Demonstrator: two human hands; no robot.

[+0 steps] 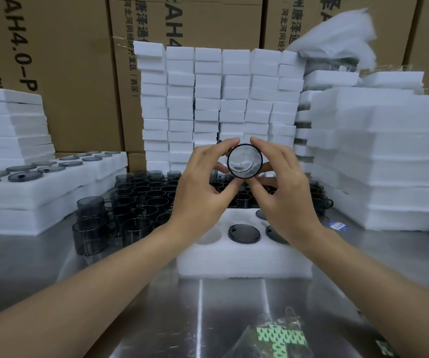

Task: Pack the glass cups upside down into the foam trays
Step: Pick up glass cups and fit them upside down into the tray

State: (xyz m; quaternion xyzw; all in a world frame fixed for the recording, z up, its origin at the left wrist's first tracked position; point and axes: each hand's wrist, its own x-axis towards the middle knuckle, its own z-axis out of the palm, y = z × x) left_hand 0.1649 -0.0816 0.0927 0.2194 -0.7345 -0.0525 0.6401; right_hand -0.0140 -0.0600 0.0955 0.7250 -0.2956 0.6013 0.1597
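Both hands hold one smoky glass cup (244, 161) up at chest height, its round end facing me. My left hand (203, 187) grips its left side with thumb and fingers curled round it. My right hand (280, 187) grips its right side the same way. Below them a white foam tray (244, 257) lies on the steel table, with one cup (244, 233) upside down in a hole and another partly hidden by my right wrist. An empty hole (208, 236) shows at the tray's left. Several loose dark cups (141, 202) stand behind and left of the tray.
A filled foam tray (53, 182) rests on a stack at left. Tall piles of foam blocks (218, 104) rise behind, more foam stacks (378, 156) at right, cardboard boxes (74, 60) at the back. A plastic bag with green print (278, 337) lies near the table's front.
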